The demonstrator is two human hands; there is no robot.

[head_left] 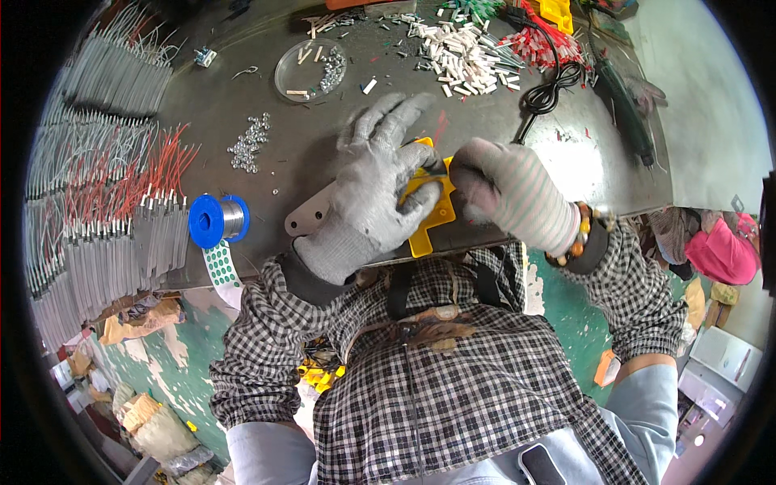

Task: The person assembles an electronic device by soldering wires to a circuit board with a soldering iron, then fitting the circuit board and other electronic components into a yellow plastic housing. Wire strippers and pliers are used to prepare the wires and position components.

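A yellow plastic part (440, 212) with arms sticking out lies near the table's front edge. Over its left side is my left hand (368, 186) in a grey glove, thumb and forefinger gripping the part while the other fingers stretch away. My right hand (513, 190), in a pale striped glove, is closed in a pinch at the part's right side. Whatever those fingertips hold is hidden. A small dark piece lies across the yellow part between the hands, too covered to name. Beneath my left wrist a grey plate with holes (305, 215) sticks out.
Bundles of grey and red wired pieces (121, 202) fill the left side. A solder spool (218, 221), loose nuts (250, 144) and a clear dish (310, 71) stand nearer. White sleeves (469, 56) are heaped at the back; a corded dark green tool (626, 109) lies right.
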